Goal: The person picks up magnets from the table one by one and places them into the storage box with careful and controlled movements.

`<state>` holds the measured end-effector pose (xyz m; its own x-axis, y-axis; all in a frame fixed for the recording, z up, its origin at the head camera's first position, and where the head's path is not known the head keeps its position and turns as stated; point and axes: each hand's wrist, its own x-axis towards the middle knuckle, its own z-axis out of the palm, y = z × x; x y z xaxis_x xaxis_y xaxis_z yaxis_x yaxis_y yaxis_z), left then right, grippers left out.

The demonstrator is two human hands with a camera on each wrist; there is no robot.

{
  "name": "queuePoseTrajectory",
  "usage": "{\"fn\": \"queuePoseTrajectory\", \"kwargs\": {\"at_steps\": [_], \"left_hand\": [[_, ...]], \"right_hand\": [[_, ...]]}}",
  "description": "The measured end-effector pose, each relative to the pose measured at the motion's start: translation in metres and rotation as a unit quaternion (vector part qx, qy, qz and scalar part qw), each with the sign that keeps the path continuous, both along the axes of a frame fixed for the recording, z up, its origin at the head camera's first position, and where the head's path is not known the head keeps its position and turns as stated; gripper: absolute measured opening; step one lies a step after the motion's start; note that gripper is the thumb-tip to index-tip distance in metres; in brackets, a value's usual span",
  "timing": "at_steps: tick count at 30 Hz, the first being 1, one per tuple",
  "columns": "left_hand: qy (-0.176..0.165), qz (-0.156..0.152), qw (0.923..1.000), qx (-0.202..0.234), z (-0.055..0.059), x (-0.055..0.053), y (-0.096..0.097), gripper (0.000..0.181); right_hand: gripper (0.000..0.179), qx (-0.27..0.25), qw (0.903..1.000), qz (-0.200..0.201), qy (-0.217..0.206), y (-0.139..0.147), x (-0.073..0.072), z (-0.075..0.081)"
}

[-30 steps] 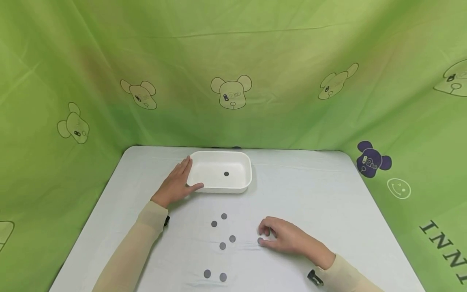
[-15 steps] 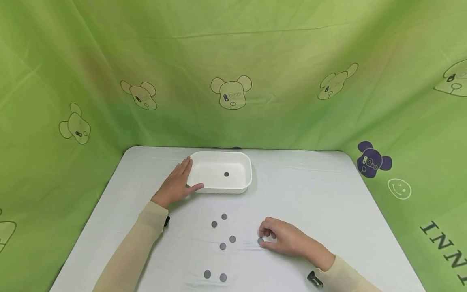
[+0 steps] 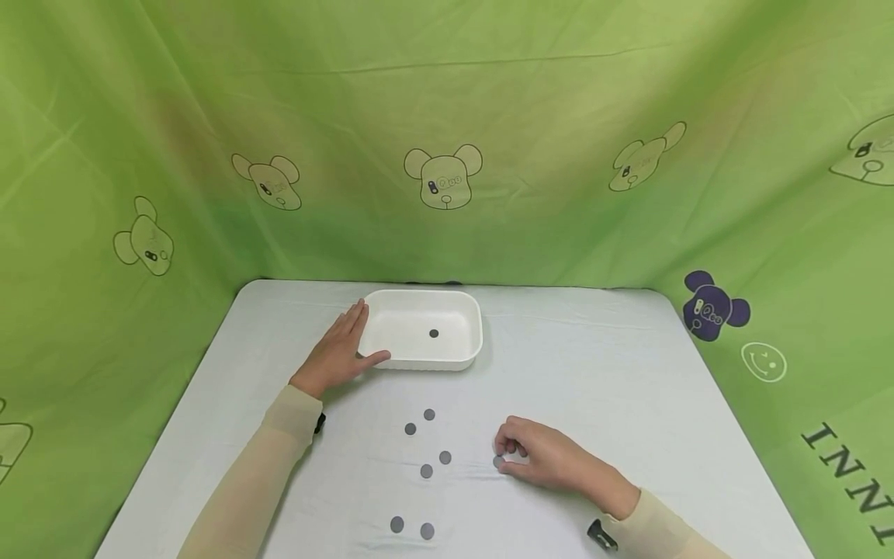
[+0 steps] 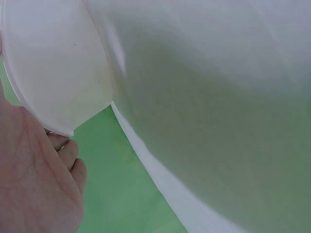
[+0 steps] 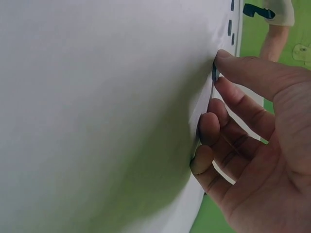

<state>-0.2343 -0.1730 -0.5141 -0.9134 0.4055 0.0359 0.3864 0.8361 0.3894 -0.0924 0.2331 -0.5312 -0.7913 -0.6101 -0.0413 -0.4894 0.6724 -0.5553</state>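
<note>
My left hand (image 3: 334, 359) lies against the left end of a white rectangular tray (image 3: 419, 363), fingers straight along its side and thumb over the front rim. The left wrist view shows the palm (image 4: 39, 179) beside the tray wall (image 4: 58, 68). One dark grey disc (image 3: 434, 333) lies inside the tray. Low at the tabletop, my right hand (image 3: 548, 454) pinches a grey disc (image 3: 499, 461) between thumb and index finger. In the right wrist view this disc (image 5: 215, 73) is edge-on at the thumb tip, while the other fingers curl against the white surface.
Several more grey discs lie left of the right hand, in loose pairs: one disc (image 3: 429, 414) nearer the tray, one (image 3: 427, 470) midway, one (image 3: 396, 525) near the front. A green printed curtain (image 3: 447, 241) surrounds the white table (image 3: 594, 349) at the back and sides.
Almost nothing differs. Both hands keep their places, and the right thumb and index finger stay at the same disc.
</note>
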Motion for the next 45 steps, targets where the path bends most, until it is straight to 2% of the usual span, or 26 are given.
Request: {"fn": "queuePoseTrajectory", "kwargs": {"at_steps": [11, 25, 34, 45], "left_hand": [[0.001, -0.001, 1.0, -0.001, 0.0, 0.0, 0.001, 0.111], [-0.012, 0.002, 0.9999, -0.005, 0.002, 0.001, 0.001, 0.113], [-0.014, 0.003, 0.9999, -0.001, 0.003, 0.001, 0.001, 0.113], [-0.013, 0.007, 0.9999, -0.001, -0.001, -0.002, 0.0, 0.113]], "right_hand": [[0.023, -0.005, 0.9998, 0.014, 0.009, -0.006, 0.004, 0.006], [0.027, -0.008, 0.9994, 0.034, -0.006, -0.011, 0.007, 0.01], [0.026, -0.005, 0.999, 0.045, -0.005, -0.014, 0.009, 0.012], [0.021, -0.014, 0.9982, 0.052, -0.027, -0.015, 0.007, 0.01]]}}
